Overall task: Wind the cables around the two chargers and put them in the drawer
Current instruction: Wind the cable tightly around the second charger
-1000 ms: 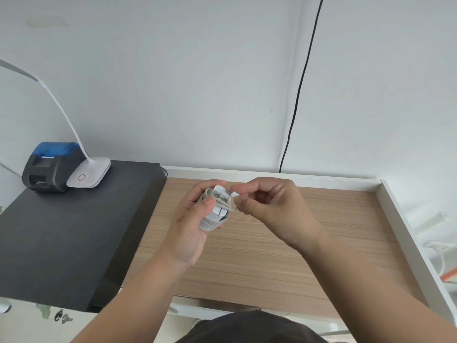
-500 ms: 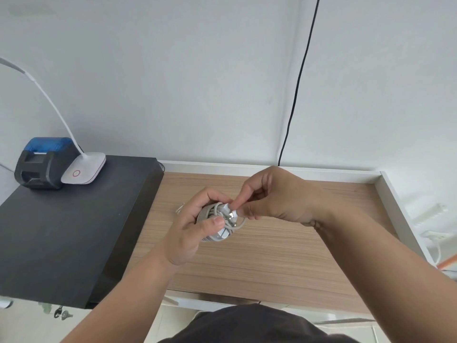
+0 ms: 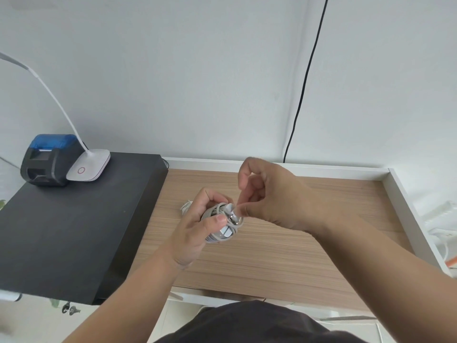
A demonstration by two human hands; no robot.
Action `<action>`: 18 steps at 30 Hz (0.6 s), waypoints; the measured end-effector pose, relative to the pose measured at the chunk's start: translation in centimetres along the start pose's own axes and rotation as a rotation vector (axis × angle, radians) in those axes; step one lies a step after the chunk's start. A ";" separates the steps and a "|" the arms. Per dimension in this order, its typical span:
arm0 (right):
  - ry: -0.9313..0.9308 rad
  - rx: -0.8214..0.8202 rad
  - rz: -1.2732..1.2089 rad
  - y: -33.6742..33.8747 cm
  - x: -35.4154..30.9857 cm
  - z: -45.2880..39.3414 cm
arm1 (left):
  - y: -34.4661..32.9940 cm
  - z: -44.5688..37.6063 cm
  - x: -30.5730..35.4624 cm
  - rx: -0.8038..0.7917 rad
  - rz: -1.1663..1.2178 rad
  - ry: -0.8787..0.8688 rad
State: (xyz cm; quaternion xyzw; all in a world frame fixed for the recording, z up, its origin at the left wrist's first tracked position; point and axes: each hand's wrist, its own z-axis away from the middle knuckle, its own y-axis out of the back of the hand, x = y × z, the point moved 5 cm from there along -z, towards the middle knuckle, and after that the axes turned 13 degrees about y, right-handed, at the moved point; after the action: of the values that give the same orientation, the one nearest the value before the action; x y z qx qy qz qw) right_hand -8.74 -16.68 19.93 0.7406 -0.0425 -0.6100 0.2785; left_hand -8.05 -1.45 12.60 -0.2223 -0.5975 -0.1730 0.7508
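Head view: a small white charger block [image 3: 220, 232] wrapped in pale grey cable is gripped by the left hand [image 3: 195, 231] above the wooden drawer floor [image 3: 284, 256]; at its 1 o'clock the cable's end is pinched by the right hand [image 3: 269, 194]; winding seems nearly finished, and tucking that end under a loop is judged next
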 end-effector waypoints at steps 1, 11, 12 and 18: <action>0.009 0.011 0.011 -0.1 -0.1 0.1 | 0.1 0.0 -0.1 0.002 0.005 0.002; 0.068 0.056 0.023 -0.7 -0.6 0.7 | 0.1 -0.3 0.2 0.004 0.059 0.025; 0.063 0.069 0.032 -0.8 -0.5 0.7 | 0.3 -0.3 0.0 0.014 0.047 0.026; -0.029 0.106 -0.036 -2.5 0.5 1.5 | 1.1 0.2 -0.4 0.120 0.078 -0.025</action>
State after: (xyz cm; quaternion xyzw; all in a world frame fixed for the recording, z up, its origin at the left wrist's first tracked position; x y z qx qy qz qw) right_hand -10.68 -15.32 18.19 0.7460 -0.0655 -0.6226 0.2271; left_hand -7.76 -0.43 12.17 -0.2021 -0.6069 -0.1047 0.7614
